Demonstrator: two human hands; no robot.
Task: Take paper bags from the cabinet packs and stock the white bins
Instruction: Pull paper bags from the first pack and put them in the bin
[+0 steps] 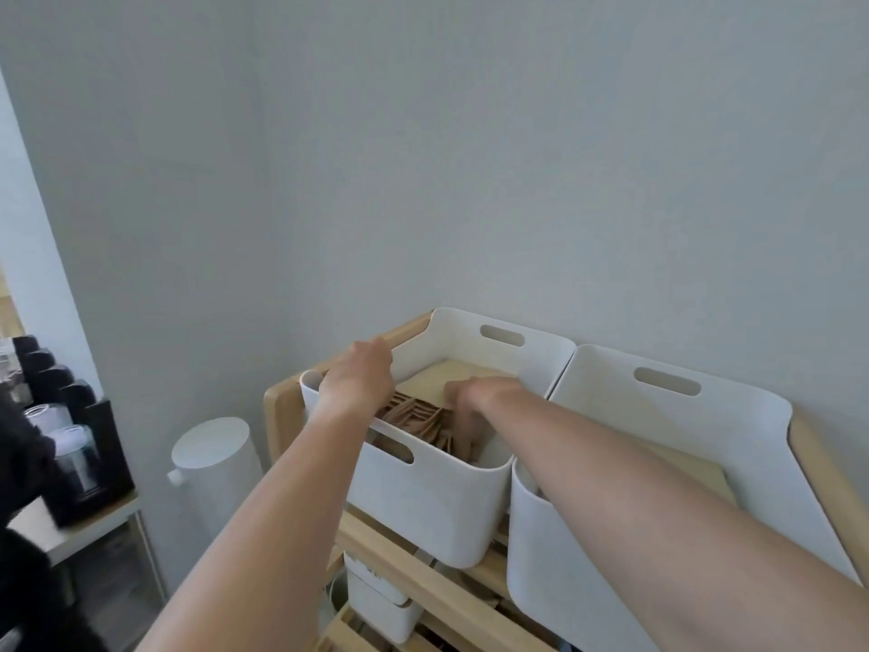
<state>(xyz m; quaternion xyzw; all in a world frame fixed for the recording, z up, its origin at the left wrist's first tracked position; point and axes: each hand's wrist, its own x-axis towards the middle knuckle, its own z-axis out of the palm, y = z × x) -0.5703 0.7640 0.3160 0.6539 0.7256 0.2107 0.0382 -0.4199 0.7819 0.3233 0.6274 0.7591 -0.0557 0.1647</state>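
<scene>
Two white bins stand side by side on the top of a wooden shelf. The left white bin [437,505] holds several brown paper bags [414,416] standing on edge at its near end. My left hand [359,374] grips the left rim of that bin. My right hand [470,407] reaches down inside it, fingers pressed among the paper bags, fingertips hidden by them. The right white bin [733,416] lies under my right forearm; its contents are mostly hidden.
The wooden shelf [282,407] has slatted lower levels with a smaller white box [376,604] beneath. A white cylindrical bin [216,463] stands on the floor to the left. At far left a table [94,524] carries black bags and a black holder. Grey walls close in behind.
</scene>
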